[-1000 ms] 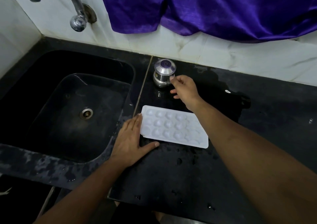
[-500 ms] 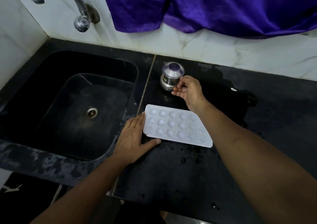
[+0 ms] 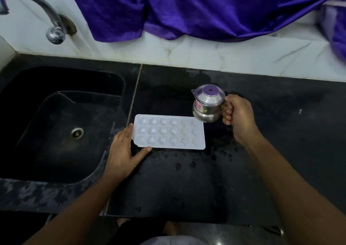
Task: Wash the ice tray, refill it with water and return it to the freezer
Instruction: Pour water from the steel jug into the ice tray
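Note:
A white ice tray (image 3: 169, 131) with several round cells lies flat on the black counter (image 3: 187, 179), just right of the sink. My left hand (image 3: 124, 151) rests flat on the counter, fingers and thumb touching the tray's left end. My right hand (image 3: 238, 117) is closed around the handle of a small steel jug (image 3: 207, 104) with a clear lid and purple knob. The jug is held upright just above the tray's far right corner, its spout pointing left.
A black sink (image 3: 56, 123) with a steel drain (image 3: 76, 132) sits to the left, under a curved steel tap (image 3: 46, 18) on the white marble wall. A purple cloth (image 3: 206, 10) hangs over the wall behind. Water drops speckle the counter near the tray.
My right hand took the jug by its handle and carried it from the back of the counter to the tray's right end. The left hand stayed at the tray.

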Action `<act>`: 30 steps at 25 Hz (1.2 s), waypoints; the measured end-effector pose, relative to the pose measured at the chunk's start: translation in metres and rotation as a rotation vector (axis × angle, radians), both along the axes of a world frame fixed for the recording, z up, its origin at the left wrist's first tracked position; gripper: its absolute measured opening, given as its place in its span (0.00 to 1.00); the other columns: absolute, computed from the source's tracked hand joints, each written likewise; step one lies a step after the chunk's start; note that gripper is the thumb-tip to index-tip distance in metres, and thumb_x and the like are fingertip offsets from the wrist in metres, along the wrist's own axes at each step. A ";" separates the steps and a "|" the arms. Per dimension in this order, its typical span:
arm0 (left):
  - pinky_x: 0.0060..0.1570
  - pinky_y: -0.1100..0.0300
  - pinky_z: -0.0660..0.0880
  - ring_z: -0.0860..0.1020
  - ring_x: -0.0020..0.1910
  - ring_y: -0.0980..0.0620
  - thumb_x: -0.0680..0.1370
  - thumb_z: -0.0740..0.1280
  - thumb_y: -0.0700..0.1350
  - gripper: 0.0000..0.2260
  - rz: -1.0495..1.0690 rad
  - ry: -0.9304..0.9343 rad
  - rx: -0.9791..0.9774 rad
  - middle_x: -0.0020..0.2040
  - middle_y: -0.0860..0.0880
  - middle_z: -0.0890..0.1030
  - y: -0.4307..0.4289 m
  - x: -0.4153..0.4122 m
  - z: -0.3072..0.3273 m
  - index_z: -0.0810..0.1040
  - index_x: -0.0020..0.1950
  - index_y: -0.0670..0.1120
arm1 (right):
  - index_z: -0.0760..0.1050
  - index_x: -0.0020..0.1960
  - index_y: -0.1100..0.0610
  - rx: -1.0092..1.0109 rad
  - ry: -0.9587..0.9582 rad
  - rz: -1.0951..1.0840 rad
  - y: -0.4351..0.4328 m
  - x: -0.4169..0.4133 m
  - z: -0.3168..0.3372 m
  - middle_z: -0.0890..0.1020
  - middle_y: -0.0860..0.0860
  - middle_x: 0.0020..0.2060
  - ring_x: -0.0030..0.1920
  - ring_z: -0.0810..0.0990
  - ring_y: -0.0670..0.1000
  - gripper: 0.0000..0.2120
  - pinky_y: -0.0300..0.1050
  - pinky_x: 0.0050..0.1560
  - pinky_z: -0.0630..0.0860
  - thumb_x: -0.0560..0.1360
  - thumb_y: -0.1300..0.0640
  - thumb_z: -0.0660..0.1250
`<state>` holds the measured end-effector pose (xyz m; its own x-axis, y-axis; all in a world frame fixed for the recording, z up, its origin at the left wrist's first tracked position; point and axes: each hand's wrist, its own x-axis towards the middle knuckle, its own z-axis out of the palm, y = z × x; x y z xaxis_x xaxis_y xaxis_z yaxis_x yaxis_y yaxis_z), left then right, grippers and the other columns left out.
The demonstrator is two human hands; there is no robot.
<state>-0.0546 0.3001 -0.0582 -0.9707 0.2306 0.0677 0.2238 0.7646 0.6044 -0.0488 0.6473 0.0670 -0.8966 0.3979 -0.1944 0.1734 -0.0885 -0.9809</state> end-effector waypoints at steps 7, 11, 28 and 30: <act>0.75 0.52 0.62 0.64 0.79 0.45 0.76 0.63 0.72 0.43 0.003 0.009 -0.023 0.81 0.45 0.68 -0.002 -0.001 -0.004 0.62 0.84 0.47 | 0.61 0.30 0.50 0.129 -0.046 -0.120 0.028 0.036 -0.004 0.61 0.45 0.25 0.27 0.56 0.46 0.21 0.43 0.28 0.50 0.80 0.59 0.62; 0.75 0.52 0.60 0.63 0.80 0.45 0.74 0.64 0.74 0.47 0.023 0.008 -0.032 0.82 0.45 0.68 0.000 0.000 -0.004 0.61 0.84 0.47 | 0.62 0.30 0.50 0.204 -0.058 -0.114 0.032 0.036 -0.007 0.63 0.45 0.24 0.26 0.60 0.44 0.20 0.35 0.25 0.58 0.79 0.58 0.63; 0.77 0.48 0.62 0.63 0.79 0.44 0.75 0.65 0.72 0.45 0.029 0.042 -0.073 0.81 0.44 0.69 0.002 0.000 -0.003 0.63 0.83 0.46 | 0.65 0.24 0.53 0.492 -0.132 -0.028 0.028 0.021 -0.004 0.66 0.44 0.22 0.26 0.64 0.46 0.22 0.46 0.34 0.62 0.75 0.52 0.65; 0.77 0.47 0.63 0.64 0.79 0.44 0.76 0.67 0.71 0.44 0.030 0.045 -0.077 0.81 0.43 0.69 0.002 0.000 -0.003 0.63 0.83 0.45 | 0.65 0.24 0.53 0.525 -0.141 -0.021 0.028 0.021 -0.002 0.66 0.45 0.22 0.26 0.64 0.47 0.22 0.46 0.34 0.63 0.75 0.51 0.65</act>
<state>-0.0543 0.3020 -0.0608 -0.9736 0.2078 0.0944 0.2257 0.8153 0.5332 -0.0281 0.6750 0.0647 -0.8670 0.4914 -0.0823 0.3097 0.4022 -0.8616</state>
